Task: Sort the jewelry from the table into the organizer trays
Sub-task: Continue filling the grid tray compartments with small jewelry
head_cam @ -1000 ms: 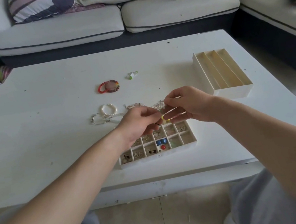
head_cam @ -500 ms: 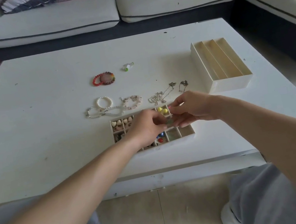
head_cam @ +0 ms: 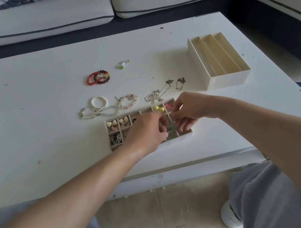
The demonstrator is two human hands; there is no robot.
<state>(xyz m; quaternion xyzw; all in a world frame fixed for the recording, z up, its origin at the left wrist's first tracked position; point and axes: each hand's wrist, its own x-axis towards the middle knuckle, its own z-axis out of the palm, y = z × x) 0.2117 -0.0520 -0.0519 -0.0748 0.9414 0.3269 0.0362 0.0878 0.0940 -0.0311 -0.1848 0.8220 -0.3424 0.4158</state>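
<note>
A: Where are the hands?

B: Both are over the right half of the compartment tray (head_cam: 112, 148), near the tabletop's (head_cam: 49, 148) front edge. The left hand (head_cam: 147, 132) and right hand (head_cam: 192, 108) have curled fingers, with their tips meeting at a small green piece (head_cam: 172, 129). Whether either pinches it cannot be told. They hide the compartments beneath.

A: And around it?

B: Just behind the tray lie a pearl bracelet (head_cam: 99, 102), a pink bracelet (head_cam: 129, 101) and silver chains (head_cam: 154, 96). Farther back are red bead bracelets (head_cam: 98, 77) and a green ring (head_cam: 123, 64). The 3-channel tray (head_cam: 226, 80) sits to the right.
</note>
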